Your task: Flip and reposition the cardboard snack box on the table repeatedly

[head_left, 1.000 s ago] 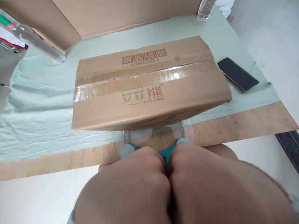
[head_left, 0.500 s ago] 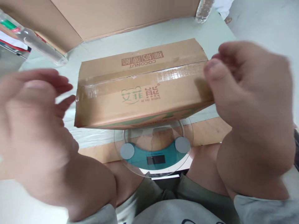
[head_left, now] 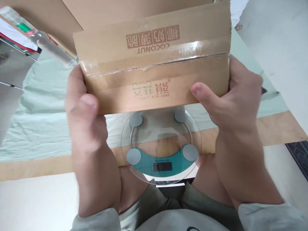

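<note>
A taped brown cardboard box [head_left: 115, 93] is held up between my two hands, its taped seam facing me and its printing upside down. My left hand [head_left: 84, 109] grips the box's left end, thumb on the near face. On the right end, my right hand [head_left: 231, 93] has its thumb laid across the front and its fingers behind the side. Below the box, a round glass bathroom scale [head_left: 163, 166] with a teal panel and dark display lies at the table's near edge. The box's underside is hidden.
A clear plastic bottle [head_left: 48, 41] with a green label leans at the left. Behind stands a large cardboard panel [head_left: 108, 9]. A pale green cloth [head_left: 38, 106] covers the table, with a wooden edge strip [head_left: 276, 126] in front. Something dark and ridged [head_left: 299, 157] is at the right.
My hands have come in from beside the box and closed on its two ends. The box has risen and tilted toward me, uncovering more of the scale.
</note>
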The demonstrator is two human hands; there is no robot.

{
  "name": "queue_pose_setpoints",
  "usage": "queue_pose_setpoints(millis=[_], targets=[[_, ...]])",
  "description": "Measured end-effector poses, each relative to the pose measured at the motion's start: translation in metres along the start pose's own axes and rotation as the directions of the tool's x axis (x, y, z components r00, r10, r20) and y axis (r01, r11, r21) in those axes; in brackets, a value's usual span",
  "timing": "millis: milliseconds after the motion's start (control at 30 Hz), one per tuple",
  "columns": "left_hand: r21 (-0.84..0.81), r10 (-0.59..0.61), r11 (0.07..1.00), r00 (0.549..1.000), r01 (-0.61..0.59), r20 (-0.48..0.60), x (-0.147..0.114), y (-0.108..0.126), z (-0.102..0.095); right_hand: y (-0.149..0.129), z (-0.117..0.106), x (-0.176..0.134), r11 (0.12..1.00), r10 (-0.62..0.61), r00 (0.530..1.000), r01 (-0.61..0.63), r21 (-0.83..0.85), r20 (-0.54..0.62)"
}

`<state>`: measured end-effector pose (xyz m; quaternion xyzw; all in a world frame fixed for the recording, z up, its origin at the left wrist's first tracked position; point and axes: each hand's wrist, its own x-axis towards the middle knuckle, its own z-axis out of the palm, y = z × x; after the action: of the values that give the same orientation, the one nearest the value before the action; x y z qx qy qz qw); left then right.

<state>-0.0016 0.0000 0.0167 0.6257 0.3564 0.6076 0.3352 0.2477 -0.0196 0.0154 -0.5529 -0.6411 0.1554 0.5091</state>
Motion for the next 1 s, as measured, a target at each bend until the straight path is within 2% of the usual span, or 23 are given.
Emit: queue_pose_setpoints(millis=[33,133,267,433,500,633,700,800,900,1000], targets=[[-0.061,0.045,0.997,0.998,-0.043,0.042,0.004,-0.010,0.000,0.009,0.006,0.002,0.997,-0.030,1.000,0.030,0.064,-0.005],[-0.162,0.094,0.983,0.995,-0.087,0.038,0.009,-0.033,0.001,0.035,0.021,0.007,0.984,-0.067,0.998,0.064,0.168,0.009],[-0.179,0.037,0.983,0.998,-0.026,0.060,0.008,-0.047,0.000,0.053,0.028,0.008,0.991,-0.026,0.996,0.013,0.136,0.088],[-0.085,0.028,0.996,0.999,-0.024,0.041,0.009,-0.058,-0.012,0.052,0.026,0.008,0.998,-0.007,0.993,0.000,0.067,0.116],[0.001,0.022,1.000,1.000,-0.022,0.021,0.009,-0.060,-0.016,0.049,0.027,0.009,1.000,0.015,0.996,-0.017,0.015,0.092],[0.155,-0.017,0.988,0.998,0.025,-0.055,0.007,-0.058,-0.015,0.049,0.031,0.008,0.987,0.053,0.998,-0.059,-0.147,-0.041],[0.181,0.001,0.983,0.996,0.015,-0.089,0.006,-0.056,-0.011,0.051,0.032,0.007,0.980,0.057,0.998,-0.063,-0.187,-0.035],[0.135,-0.016,0.990,0.992,0.034,-0.128,0.004,-0.052,-0.005,0.054,0.030,0.006,0.986,0.041,0.999,-0.041,-0.162,-0.002],[-0.012,-0.143,0.990,0.978,0.143,-0.155,0.004,-0.045,-0.002,0.056,0.027,0.007,0.992,0.044,0.999,-0.043,-0.116,0.007],[-0.079,-0.244,0.969,0.955,0.234,-0.166,0.006,-0.042,-0.002,0.056,0.029,0.008,0.988,0.069,0.998,-0.068,-0.139,0.005]])
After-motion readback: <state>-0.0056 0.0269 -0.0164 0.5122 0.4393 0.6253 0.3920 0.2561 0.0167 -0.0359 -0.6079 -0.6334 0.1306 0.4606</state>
